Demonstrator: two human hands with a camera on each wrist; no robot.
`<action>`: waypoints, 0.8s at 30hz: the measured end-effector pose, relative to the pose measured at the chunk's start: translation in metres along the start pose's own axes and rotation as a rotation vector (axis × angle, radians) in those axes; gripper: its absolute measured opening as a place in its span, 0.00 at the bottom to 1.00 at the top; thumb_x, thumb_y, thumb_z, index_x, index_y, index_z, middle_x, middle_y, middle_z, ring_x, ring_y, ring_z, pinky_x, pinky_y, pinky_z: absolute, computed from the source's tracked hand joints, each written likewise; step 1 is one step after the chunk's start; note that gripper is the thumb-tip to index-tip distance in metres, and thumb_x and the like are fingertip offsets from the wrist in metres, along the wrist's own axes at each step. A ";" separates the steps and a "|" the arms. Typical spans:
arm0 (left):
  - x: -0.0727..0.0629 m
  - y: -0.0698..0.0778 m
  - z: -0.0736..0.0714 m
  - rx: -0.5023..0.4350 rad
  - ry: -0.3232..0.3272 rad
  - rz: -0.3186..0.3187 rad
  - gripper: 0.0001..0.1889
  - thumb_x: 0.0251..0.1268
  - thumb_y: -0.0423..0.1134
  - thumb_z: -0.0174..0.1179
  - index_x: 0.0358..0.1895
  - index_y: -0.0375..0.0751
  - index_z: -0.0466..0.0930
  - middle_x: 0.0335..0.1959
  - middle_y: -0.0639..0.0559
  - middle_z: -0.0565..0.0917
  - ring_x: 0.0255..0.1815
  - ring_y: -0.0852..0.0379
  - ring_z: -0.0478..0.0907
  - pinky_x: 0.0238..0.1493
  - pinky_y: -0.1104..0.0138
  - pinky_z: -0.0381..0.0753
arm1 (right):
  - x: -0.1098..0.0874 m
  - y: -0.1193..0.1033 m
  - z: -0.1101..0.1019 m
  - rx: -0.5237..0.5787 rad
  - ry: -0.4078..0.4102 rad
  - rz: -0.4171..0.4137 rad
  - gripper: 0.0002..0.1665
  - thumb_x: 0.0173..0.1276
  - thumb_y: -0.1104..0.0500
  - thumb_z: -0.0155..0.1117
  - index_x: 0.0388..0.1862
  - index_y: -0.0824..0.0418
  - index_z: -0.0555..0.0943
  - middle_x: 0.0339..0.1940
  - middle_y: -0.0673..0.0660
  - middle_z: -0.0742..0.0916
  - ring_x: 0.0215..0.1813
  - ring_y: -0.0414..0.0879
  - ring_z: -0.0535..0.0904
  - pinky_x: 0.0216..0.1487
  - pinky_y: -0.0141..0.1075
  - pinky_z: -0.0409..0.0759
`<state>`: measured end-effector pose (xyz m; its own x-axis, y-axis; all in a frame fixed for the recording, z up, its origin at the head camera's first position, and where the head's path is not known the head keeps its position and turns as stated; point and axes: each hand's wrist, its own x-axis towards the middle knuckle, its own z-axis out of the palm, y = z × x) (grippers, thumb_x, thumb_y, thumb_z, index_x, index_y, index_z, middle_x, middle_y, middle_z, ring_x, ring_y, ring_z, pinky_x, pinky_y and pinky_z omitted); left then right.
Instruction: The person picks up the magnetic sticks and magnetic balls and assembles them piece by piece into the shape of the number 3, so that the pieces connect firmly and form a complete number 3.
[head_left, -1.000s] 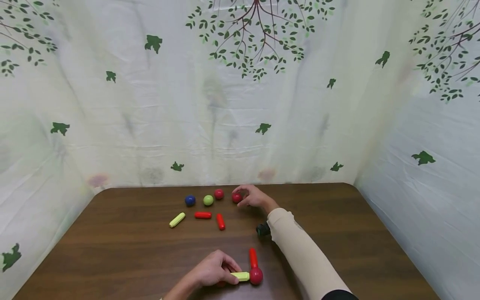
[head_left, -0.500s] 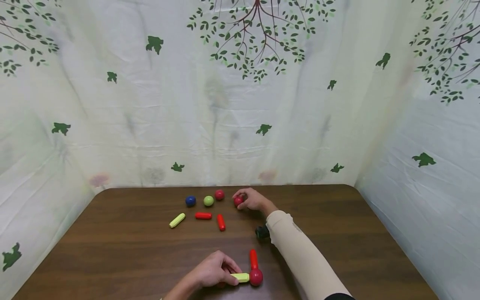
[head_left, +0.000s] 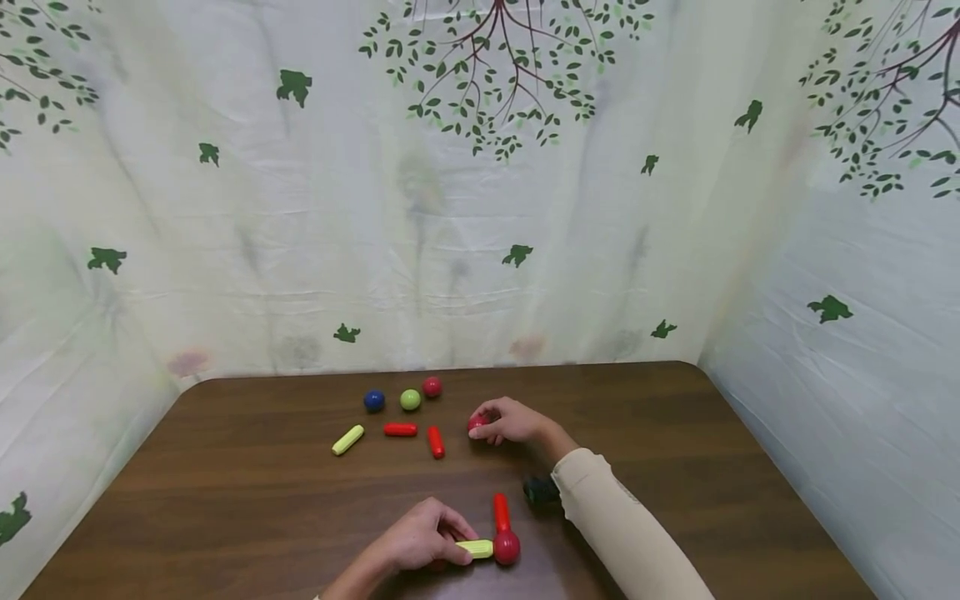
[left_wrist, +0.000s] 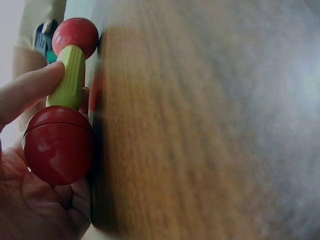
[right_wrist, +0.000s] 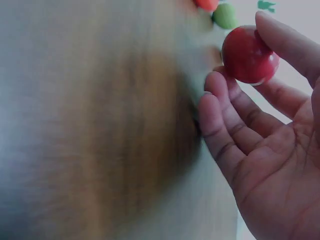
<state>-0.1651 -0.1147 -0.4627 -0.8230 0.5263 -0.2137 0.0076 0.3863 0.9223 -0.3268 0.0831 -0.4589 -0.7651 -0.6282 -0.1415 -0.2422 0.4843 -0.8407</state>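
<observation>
Near the front of the table, my left hand (head_left: 427, 537) holds a ridged yellow-green stick (left_wrist: 68, 80) between thumb and fingers. One red ball (left_wrist: 59, 150) sits on the stick's near end, beside the palm; another red ball (head_left: 507, 548) is on its other end. From that second ball a red stick (head_left: 502, 512) points away from me. Farther back, my right hand (head_left: 517, 422) pinches a separate red ball (right_wrist: 249, 55) between its thumb and fingertips. The right wrist view shows the other fingers loosely bent below this ball.
Toward the back lie a blue ball (head_left: 374, 401), a green ball (head_left: 410, 400) and a red ball (head_left: 432, 387). In front of them are a yellow-green stick (head_left: 348, 440) and two red sticks, one sideways (head_left: 401, 429). A dark wrist device (head_left: 540, 491) shows by the right sleeve.
My right hand has closed its fingers on the red ball at the back and brought it nearer to me. The left hand stays on its stick. The head view has shifted slightly.
</observation>
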 end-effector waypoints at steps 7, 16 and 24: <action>0.000 0.000 0.000 0.004 0.000 0.029 0.07 0.49 0.26 0.70 0.33 0.35 0.86 0.23 0.55 0.81 0.22 0.64 0.70 0.20 0.75 0.66 | -0.029 0.003 0.008 0.056 -0.024 -0.022 0.13 0.68 0.55 0.64 0.44 0.63 0.80 0.33 0.52 0.82 0.33 0.45 0.79 0.35 0.36 0.79; 0.001 -0.001 0.001 0.015 -0.006 0.027 0.07 0.49 0.27 0.70 0.33 0.36 0.87 0.23 0.55 0.82 0.23 0.63 0.71 0.22 0.74 0.68 | -0.053 0.007 0.015 0.116 -0.034 -0.021 0.12 0.70 0.58 0.61 0.46 0.65 0.78 0.36 0.56 0.84 0.34 0.47 0.81 0.36 0.38 0.80; 0.001 -0.001 0.001 0.009 -0.002 0.034 0.07 0.49 0.28 0.71 0.33 0.36 0.87 0.23 0.55 0.82 0.22 0.64 0.71 0.21 0.74 0.67 | -0.067 0.005 0.019 0.197 -0.109 -0.004 0.13 0.71 0.58 0.59 0.46 0.66 0.77 0.37 0.56 0.84 0.34 0.48 0.82 0.36 0.40 0.82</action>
<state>-0.1654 -0.1136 -0.4639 -0.8210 0.5407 -0.1834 0.0401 0.3750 0.9262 -0.2652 0.1158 -0.4635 -0.6924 -0.6975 -0.1844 -0.1160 0.3599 -0.9258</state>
